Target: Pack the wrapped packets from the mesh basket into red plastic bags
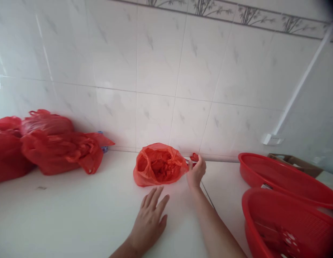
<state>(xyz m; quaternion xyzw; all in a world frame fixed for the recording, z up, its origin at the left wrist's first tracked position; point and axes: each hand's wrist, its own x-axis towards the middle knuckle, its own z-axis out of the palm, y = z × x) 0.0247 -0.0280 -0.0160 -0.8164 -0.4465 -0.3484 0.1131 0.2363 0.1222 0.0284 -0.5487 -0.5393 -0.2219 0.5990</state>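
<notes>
An opened red plastic bag (141,177) sits on the white tabletop near the wall, its mouth facing up. Crumpled red material (163,166), possibly more plastic, shows inside. At the bag's right side, my right hand (196,172) is closed on a gathered part of it, and a bit of red sticks out above the fingers. My left hand (151,215) hovers or rests just in front of the bag, palm down, fingers spread and holding nothing; whether it touches the tabletop I cannot tell.
Several filled red plastic bags (56,150) stand at the left against the tiled wall (155,64). Two red plastic baskets (263,215) are on the right, with a cardboard box (300,163) behind. A seam runs across the white tabletop (75,215) beside my right arm.
</notes>
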